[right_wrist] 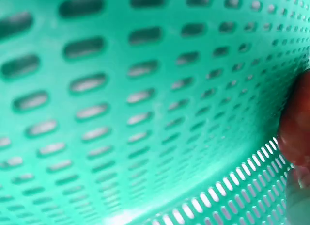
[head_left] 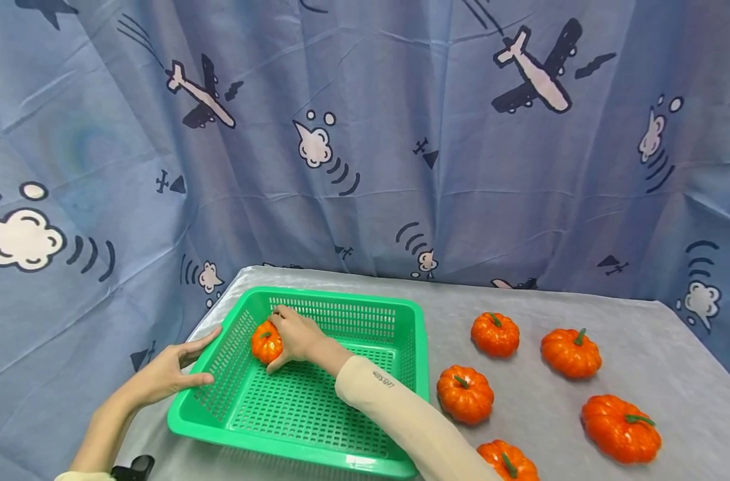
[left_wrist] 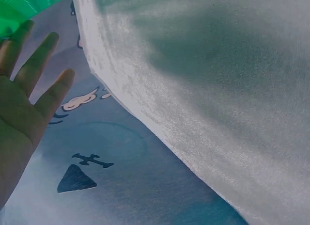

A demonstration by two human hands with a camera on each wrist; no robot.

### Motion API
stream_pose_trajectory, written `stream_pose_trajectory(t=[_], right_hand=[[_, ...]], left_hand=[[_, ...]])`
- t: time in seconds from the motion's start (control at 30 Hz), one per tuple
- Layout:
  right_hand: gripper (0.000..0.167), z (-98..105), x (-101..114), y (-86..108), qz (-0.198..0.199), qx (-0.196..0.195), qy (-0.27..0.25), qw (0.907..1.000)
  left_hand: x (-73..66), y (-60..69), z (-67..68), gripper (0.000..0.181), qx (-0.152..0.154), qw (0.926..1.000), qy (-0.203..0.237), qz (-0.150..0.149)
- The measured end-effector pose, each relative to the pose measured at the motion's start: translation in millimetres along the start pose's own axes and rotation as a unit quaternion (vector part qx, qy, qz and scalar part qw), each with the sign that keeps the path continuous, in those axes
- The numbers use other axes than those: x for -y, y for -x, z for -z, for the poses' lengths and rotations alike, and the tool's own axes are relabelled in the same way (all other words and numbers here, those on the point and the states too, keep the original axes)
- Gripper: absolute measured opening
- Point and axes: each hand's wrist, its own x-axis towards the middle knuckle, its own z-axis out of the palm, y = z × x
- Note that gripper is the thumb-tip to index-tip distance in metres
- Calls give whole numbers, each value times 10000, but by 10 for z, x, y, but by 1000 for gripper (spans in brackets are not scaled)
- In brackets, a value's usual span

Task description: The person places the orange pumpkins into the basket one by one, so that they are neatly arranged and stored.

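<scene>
A green plastic basket (head_left: 409, 310) with slotted walls stands on the table. Inside it, near the left wall, my right hand (head_left: 298, 337) holds a small orange pumpkin (head_left: 264, 345), with thumb and fingers around its right side. My left hand (head_left: 163, 374) is at the basket's left rim, fingers and thumb extended. In the left wrist view the left hand (left_wrist: 19, 104) has straight, spread fingers close to the green basket (left_wrist: 43, 2). The right wrist view is mostly filled by the basket's slotted wall (right_wrist: 111, 55); a dark reddish shape at its right edge is cut off.
Right of the basket lie several more pumpkins: one nearest it (head_left: 465, 394), one behind (head_left: 495, 334), others farther right (head_left: 571, 353) (head_left: 621, 429). Another pumpkin (head_left: 507, 461) sits by the right sleeve, at the frame's lower edge. A blue patterned curtain (head_left: 365, 133) hangs behind the grey-covered table (head_left: 671, 347).
</scene>
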Motion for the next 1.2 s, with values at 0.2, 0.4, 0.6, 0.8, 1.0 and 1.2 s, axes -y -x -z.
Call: stream_pose_trajectory(t=[0.2,0.4,0.6,0.8,1.0,1.2], right_hand=[[104,22,27,75,36,106,506,9987],[118,54,15,118,15,365,345,9987],[122,206,8,148,-213,543,-376,9976],[114,675,146,128,-82,247,-907,9955],[67,1315,327,322,394,-586,-1497,9862],[50,1837,220,834,377,-990,-2944,9498]], left_hand=[[-1,1,-45,79,63,10000,-23,-63],[-21,-32,-68,80,74,9999,-87,-99],[-65,-54,-59,81,128,9998,-167,-24],[-85,-68,-22,82,112,9993,-352,6],[-84,-49,-6,81,92,9993,-354,82],[-94,-8,42,82,66,9988,-451,202]])
